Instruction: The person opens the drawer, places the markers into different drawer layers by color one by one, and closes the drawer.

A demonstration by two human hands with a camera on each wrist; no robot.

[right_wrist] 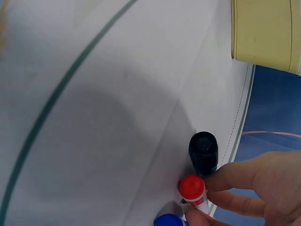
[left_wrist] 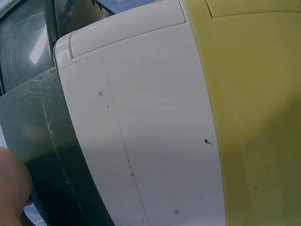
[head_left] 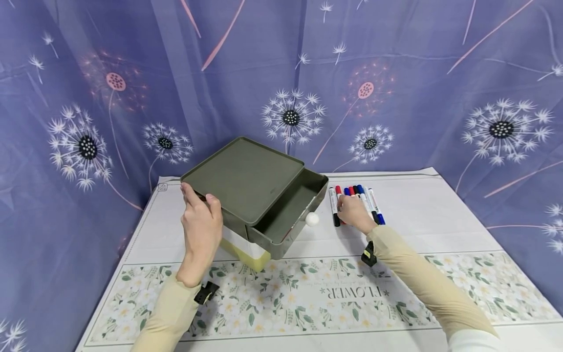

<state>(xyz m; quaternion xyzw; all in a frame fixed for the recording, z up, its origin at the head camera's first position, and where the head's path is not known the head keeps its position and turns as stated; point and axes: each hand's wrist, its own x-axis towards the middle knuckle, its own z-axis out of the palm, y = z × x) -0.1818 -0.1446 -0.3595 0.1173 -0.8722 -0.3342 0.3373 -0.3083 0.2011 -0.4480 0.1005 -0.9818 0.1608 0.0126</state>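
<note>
At the table's [head_left: 422, 205] left half, my left hand [head_left: 200, 225] rests against the left corner of the storage box [head_left: 244, 176], fingers fairly straight and thumb apart from them, well away from the markers. The box sits askew, so its drawer [head_left: 288, 240] juts toward the table's near right corner, pulled out, with a white knob [head_left: 312, 219] on its front. Just right of that knob lies the row of markers, toward the table's far edge. First comes a black-ended marker [head_left: 333, 203]; beside it is the red-capped marker [right_wrist: 192, 187], which my right hand [head_left: 354, 212] pinches between thumb and fingers. Its long axis runs roughly from the far edge toward the near edge, slanting to the drawer's diagonal front, and the open drawer is to the left of my right hand. The other markers [head_left: 374, 200] lie alongside, to the right.
</note>
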